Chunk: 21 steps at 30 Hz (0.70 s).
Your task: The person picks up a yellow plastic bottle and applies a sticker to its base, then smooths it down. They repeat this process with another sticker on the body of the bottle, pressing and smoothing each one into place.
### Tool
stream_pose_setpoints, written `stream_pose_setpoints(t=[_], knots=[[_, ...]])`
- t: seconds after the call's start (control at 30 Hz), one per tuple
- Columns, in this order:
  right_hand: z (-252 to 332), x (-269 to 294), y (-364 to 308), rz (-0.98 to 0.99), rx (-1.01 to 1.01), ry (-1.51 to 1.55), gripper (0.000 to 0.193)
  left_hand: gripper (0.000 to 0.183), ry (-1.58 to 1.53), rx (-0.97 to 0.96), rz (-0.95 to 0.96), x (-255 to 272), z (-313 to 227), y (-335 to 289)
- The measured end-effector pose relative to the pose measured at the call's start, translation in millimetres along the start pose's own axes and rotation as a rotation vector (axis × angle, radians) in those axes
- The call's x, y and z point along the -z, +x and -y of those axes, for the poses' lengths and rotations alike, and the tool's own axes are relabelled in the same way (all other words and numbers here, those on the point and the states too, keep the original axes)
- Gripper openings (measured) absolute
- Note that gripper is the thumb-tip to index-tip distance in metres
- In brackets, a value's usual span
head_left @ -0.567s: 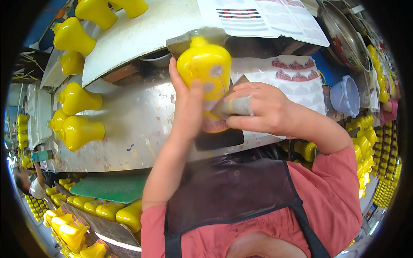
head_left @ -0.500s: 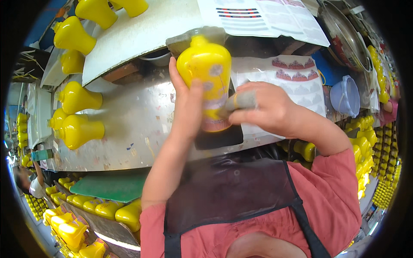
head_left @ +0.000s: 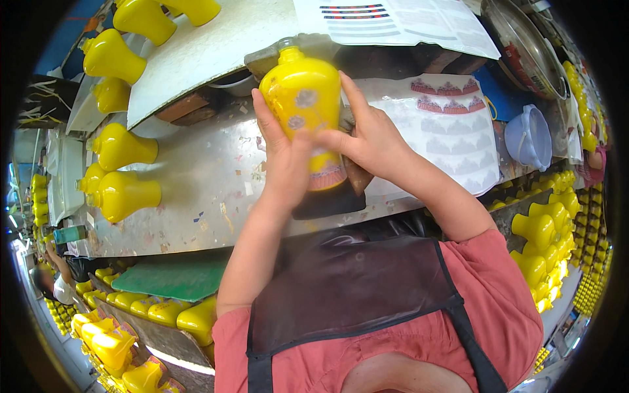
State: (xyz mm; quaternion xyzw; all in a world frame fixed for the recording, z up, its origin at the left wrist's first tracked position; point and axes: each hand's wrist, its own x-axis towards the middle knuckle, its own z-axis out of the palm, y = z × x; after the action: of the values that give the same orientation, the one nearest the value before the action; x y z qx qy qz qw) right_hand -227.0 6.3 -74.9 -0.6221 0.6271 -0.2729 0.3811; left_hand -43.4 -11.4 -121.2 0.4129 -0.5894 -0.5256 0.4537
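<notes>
A glossy yellow bottle [head_left: 304,78] with a clear neck lies on its side, neck away from me, over a black pad [head_left: 331,204]. Pale flower prints mark its body, and a pinkish patterned band rings its base. My left hand [head_left: 285,157] is closed round its left side. My right hand [head_left: 370,134] grips the right side, its thumb laid across the front. Beneath the right palm a brown flat-edged piece [head_left: 358,175] shows in part; I cannot make out whether it is held.
A decal sheet [head_left: 455,141] lies on the metal table [head_left: 196,223], right of the bottle. Several yellow bottles [head_left: 128,196] stand at left, by a white board [head_left: 180,59]. A lilac bucket [head_left: 528,139] sits at right. Left, another person [head_left: 56,278] works farther off.
My right hand has moved from the bottle's lower part, where it held something grey, up to its side. The bottle has shifted slightly left and turned a little.
</notes>
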Motion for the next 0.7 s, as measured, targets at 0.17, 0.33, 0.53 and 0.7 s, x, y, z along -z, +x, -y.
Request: stream_pose_setpoints(t=[0.17, 0.33, 0.53, 0.7], knots=[[-17.3, -3.9, 2.4, -0.016, 0.098, 0.142, 0.103, 0.095, 0.016, -0.032, -0.002, -1.1, 1.3, 1.4], [-42.0, -19.3, 7.9, -0.058, 0.181, 0.286, 0.102, 0.112, 0.018, 0.017, 0.004, -3.2, -5.0, 0.3], [-36.9, -5.0, 10.9, -0.047, 0.151, 0.308, 0.098, 0.122, 0.143, -0.005, -0.007, -5.2, -8.5, 0.1], [-0.2, 16.4, 6.3, -0.103, 0.029, 0.045, 0.094, 0.121, 0.193, -0.014, 0.006, -2.7, -8.6, 1.5]])
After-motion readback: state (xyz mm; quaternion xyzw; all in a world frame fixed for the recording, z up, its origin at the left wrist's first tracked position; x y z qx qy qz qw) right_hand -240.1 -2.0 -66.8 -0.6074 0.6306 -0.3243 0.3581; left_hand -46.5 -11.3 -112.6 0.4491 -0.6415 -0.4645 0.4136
